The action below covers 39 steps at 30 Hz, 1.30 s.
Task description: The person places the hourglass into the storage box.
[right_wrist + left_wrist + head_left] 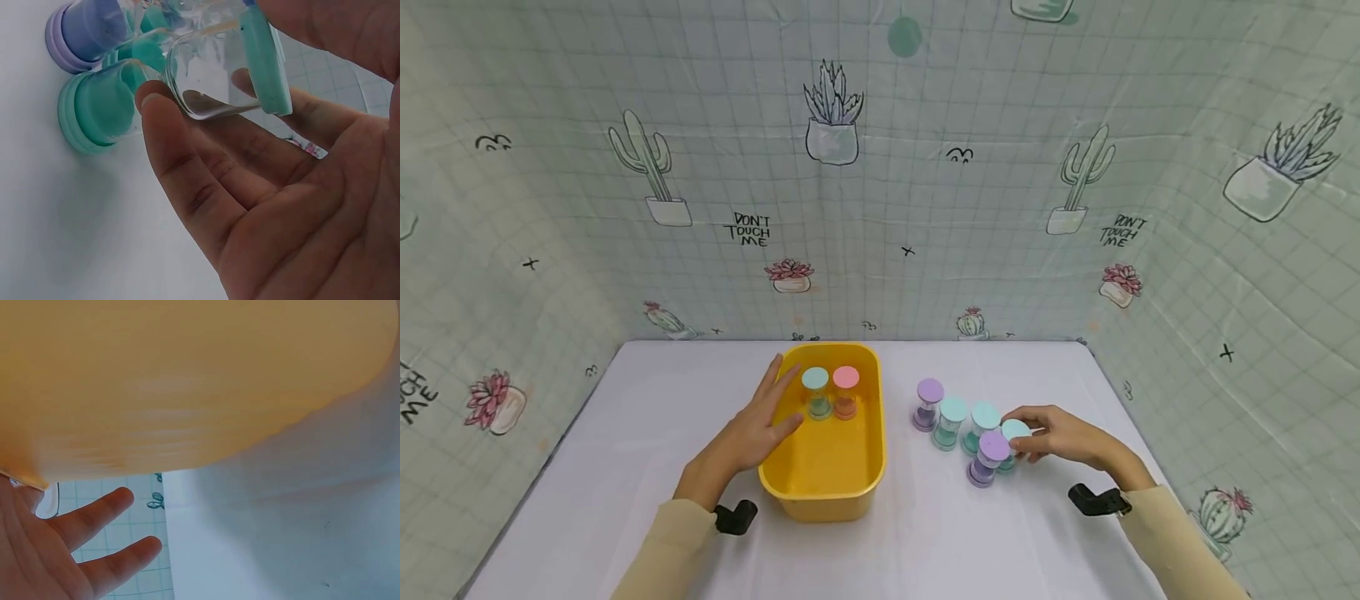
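My right hand (1063, 435) has its fingers around the upper part of a teal sand timer (1016, 429), the rightmost of a cluster. The right wrist view shows the fingers curled behind the clear glass (212, 72), with teal sand in its lower end. Close against it stand a purple sand timer (994, 447) in front and a teal one (985, 415) to the left. My left hand (748, 435) rests at the left rim of a yellow bin (823, 510), its fingers spread and fairly straight. Inside the bin stand a teal timer (816, 379) and a pink timer (846, 377).
Farther left in the cluster stand another teal timer (953, 409) and a purple timer (930, 390). A white cloth covers the table (925, 542). Behind and at both sides hangs a grid-patterned curtain (880, 192) with plant drawings.
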{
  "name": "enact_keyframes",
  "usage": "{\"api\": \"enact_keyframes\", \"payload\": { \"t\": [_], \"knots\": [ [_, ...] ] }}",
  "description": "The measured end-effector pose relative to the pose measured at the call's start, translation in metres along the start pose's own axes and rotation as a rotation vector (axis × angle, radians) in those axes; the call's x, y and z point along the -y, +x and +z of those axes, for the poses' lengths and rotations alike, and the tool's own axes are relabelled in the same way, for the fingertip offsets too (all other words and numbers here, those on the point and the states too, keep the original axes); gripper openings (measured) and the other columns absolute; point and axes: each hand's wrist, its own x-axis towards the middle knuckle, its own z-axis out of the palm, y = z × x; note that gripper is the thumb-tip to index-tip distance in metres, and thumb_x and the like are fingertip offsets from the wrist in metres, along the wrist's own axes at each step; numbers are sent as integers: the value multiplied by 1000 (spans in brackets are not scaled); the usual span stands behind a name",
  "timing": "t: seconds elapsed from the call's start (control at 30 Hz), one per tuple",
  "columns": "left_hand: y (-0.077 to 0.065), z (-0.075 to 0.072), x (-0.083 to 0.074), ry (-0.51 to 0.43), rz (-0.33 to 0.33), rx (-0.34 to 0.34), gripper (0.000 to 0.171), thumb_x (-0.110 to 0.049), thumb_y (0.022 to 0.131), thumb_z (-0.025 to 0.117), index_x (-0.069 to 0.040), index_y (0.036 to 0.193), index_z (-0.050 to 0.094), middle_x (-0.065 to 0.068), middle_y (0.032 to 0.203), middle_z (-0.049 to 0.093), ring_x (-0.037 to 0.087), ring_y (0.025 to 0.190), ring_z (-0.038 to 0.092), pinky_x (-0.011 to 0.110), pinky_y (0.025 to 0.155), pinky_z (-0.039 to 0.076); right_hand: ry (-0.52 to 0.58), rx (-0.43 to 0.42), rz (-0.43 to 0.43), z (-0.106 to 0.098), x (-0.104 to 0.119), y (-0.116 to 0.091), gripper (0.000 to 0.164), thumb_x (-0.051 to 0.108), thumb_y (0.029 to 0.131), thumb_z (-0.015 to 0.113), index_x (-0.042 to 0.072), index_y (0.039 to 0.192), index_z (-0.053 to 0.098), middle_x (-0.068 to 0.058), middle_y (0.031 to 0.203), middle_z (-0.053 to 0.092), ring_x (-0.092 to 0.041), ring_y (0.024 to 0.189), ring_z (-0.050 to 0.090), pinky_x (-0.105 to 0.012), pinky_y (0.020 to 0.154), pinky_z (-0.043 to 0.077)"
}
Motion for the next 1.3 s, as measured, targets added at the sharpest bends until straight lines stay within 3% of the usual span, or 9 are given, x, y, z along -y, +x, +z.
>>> {"api": "enact_keyframes", "payload": {
  "t": [0.27,0.83,1.1,1.3],
  "knots": [
    [1,-2,-1,24,-3,5,76,-41,106,53,-18,167,15,14,174,-10,47,157,14,73,118,24,20,26,10,-1,2,-1,52,24,99,68,-1,142,54,-14,111,71,-37,100,71,-34,82,62],
    [-1,-1,0,7,13,1,75,-41,106,53,-16,167,16,14,174,-10,49,157,14,76,116,25,-20,-11,68,-1,7,-8,45,26,100,67,4,138,57,-16,113,68,-29,99,72,-35,80,62],
    [0,2,-2,16,11,-3,74,-38,106,53,-16,167,16,14,174,-9,48,157,14,75,117,24,-1,-3,42,-3,3,-5,43,26,100,68,2,134,59,-18,109,70,-30,97,71,-34,79,62],
    [0,-3,-2,63,-3,6,75,-42,106,52,-16,167,16,14,174,-9,49,155,19,75,115,29,2,16,37,-2,6,-4,49,25,100,68,-2,139,57,-21,110,70,-31,97,71,-34,77,62]
  ]
}}
